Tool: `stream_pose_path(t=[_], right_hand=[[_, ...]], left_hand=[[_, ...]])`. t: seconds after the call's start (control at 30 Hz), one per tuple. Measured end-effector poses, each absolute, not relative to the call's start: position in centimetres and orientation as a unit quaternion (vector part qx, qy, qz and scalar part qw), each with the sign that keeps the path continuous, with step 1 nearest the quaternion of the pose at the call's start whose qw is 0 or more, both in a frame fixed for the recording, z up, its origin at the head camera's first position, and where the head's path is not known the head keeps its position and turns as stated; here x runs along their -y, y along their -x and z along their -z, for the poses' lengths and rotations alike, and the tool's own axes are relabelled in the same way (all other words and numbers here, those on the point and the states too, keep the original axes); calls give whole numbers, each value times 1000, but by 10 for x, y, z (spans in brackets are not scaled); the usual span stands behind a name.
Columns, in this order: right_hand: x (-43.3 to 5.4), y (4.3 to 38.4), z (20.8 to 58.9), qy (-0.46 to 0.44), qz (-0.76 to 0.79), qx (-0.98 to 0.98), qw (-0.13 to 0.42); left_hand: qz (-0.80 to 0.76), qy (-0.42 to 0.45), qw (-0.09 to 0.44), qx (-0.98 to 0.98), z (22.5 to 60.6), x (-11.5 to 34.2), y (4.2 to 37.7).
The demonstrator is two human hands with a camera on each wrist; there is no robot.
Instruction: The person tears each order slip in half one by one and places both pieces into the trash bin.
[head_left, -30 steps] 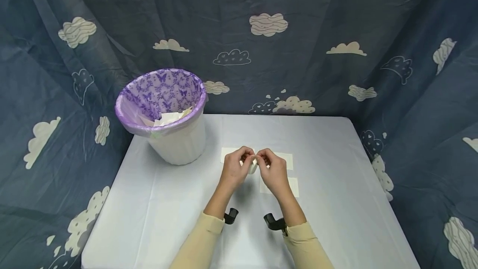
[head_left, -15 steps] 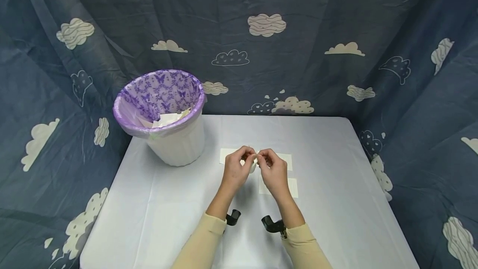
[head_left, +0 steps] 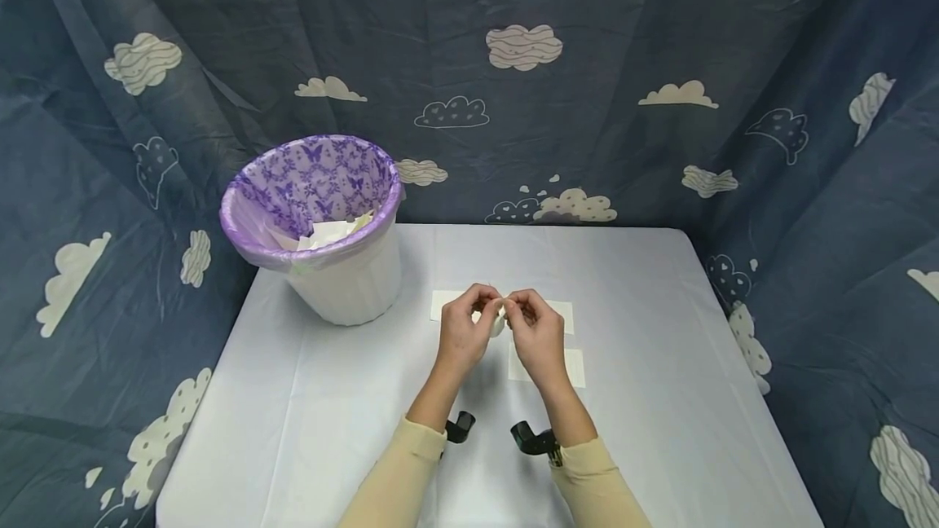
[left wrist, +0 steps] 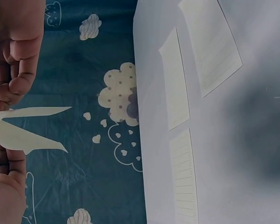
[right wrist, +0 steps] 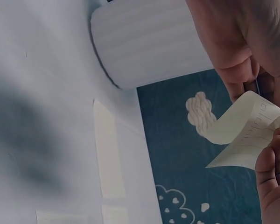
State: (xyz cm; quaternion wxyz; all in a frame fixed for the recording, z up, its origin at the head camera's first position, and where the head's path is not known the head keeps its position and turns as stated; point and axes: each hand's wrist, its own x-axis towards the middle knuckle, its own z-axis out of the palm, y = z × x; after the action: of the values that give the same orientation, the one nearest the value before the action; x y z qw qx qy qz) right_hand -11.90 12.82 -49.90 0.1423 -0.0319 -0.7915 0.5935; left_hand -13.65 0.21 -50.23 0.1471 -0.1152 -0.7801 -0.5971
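Observation:
Between the fingertips of both hands hangs a small pale sheet of lined paper (right wrist: 247, 133), bent over so that its two loose ends stick out apart. My left hand (head_left: 460, 336) pinches it from one side, and my right hand (head_left: 541, 341) pinches it from the other. The fingertips of the two hands meet at the paper's held edge, raised over the table. Below and around the hands lie similar lined paper slips: one at the back left (head_left: 443, 303), one at the back right (head_left: 564, 315) and one in front on the right (head_left: 575, 369).
A white bin (head_left: 355, 292) with a purple butterfly-patterned liner (head_left: 315, 165) stands at the table's back left, with paper pieces (head_left: 326, 235) inside. The white-covered table (head_left: 660, 398) is bordered by a dark blue cloud-print curtain (head_left: 616, 145). Black wrist mounts (head_left: 534, 440) sit below the hands.
The fingertips of both hands have come slightly closer together on the sheet of paper. The bin and the slips on the table stay where they were.

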Motion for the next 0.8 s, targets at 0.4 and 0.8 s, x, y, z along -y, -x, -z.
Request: stream_pose_path(t=[0.4,0.8], right_hand=[[-123,126,498,34,-606,783,137],[-122,132,501,46,-615,777,127]], left_hand=[[614,89,154,769,504,0,142],[623,70,154,763,506,1,144]])
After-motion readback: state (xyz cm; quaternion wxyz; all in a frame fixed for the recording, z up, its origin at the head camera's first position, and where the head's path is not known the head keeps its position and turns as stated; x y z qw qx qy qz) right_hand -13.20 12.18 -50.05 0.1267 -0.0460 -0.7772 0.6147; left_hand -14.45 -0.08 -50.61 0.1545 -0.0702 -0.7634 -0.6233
